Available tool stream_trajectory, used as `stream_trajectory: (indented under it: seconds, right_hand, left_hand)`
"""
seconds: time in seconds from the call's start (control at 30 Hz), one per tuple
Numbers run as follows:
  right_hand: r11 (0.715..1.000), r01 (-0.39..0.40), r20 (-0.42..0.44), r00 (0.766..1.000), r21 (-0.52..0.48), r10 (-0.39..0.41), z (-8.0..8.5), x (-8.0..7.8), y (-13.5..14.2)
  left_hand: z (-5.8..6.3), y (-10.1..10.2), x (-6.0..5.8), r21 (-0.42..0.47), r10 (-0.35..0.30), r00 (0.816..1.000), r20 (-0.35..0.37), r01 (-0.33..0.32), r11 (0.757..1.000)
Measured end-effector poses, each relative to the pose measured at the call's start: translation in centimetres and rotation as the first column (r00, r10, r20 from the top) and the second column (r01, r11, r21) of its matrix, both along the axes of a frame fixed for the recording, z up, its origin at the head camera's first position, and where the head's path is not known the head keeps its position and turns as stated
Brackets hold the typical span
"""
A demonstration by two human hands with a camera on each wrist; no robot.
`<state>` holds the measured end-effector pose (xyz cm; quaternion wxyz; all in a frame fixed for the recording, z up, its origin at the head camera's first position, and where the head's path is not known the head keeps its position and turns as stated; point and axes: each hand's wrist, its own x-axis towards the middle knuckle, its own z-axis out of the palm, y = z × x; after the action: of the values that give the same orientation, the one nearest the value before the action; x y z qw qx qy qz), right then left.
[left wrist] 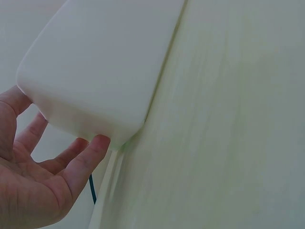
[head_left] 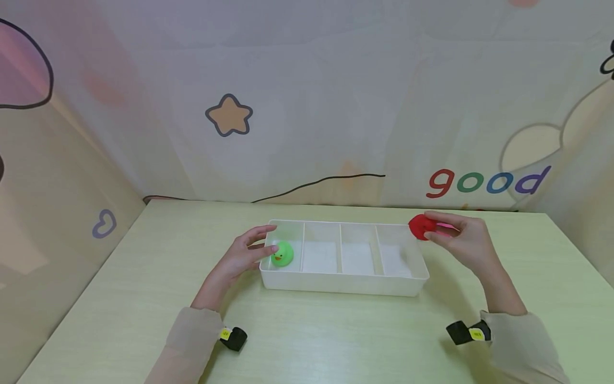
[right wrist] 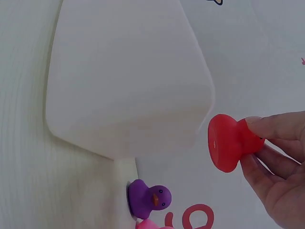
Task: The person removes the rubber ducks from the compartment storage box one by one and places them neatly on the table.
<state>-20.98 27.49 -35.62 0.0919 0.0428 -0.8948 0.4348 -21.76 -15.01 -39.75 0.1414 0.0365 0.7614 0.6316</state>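
Centre-left: left hand (head_left: pixel 242 255) gripping the left end of white four-compartment tray (head_left: pixel 336 284), thumb over rim. Green toy duck (head_left: pixel 283 254) in leftmost compartment, beside thumb. Tabletop (head_left: pixel 336 333) gives room below tray's front edge. Right of centre: right hand (head_left: pixel 470 242) pinches red toy duck (head_left: pixel 420 227) at tray's upper-right corner; contact with rim unclear.

Around the white tray (head_left: pixel 340 284), room is left at 6 o'clock, over the tabletop (head_left: pixel 336 341). Passage is blocked at 9 by the left hand (head_left: pixel 244 253), at 2 by the right hand (head_left: pixel 464 238), a red toy (head_left: pixel 420 226) and a purple duck (right wrist: pixel 141 199); at 12, by the wall (head_left: pixel 312 122). The 9-o'clock compartment (head_left: pixel 288 232) is partly filled by a green duck (head_left: pixel 284 256); the others can be entered from above.
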Motion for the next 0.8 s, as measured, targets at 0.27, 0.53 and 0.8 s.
stream_trajectory:
  seconds: [0.27, 0.53, 0.8]
  right_hand:
    - [0.994, 0.095, -0.035, 0.995, 0.046, -0.094, -8.5, -5.5, 7.2]
    - [0.997, 0.08, 0.002, 0.997, 0.018, -0.08, -8.7, -5.4, 7.8]
    - [0.999, 0.054, 0.145, 0.988, -0.008, -0.052, -4.9, -2.9, 4.7]
  left_hand:
    - [-0.2, -0.1, -0.1, -0.009, 0.0, 1.0, 0.005, 0.0, 1.0]
    - [0.0, -0.1, -0.1, -0.008, -0.004, 1.0, 0.005, 0.004, 1.0]
    - [-0.1, -0.2, 0.0, 0.027, -0.005, 1.0, 0.019, 0.004, 1.0]
